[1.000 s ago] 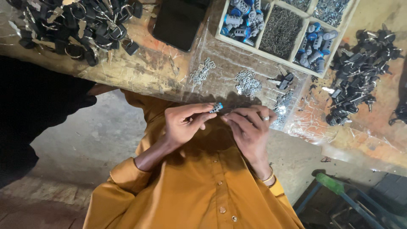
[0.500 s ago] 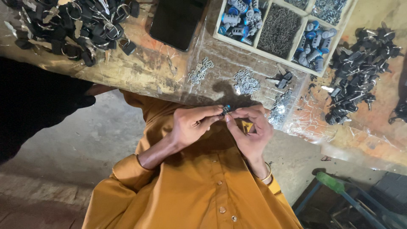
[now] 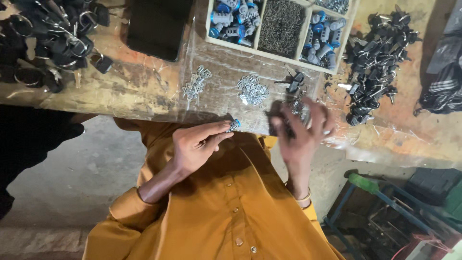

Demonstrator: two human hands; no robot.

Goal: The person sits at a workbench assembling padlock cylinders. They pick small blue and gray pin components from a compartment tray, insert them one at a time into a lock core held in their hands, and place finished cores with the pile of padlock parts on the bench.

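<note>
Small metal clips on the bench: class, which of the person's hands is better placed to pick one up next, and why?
The right hand, probably. It is open over the bench edge near the metal clips, while the left hand pinches a small blue-capped cylinder.

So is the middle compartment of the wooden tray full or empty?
Full. The middle compartment of the wooden tray is heaped with small dark pins or screws, hiding its floor; exact kind cannot be told.
</note>
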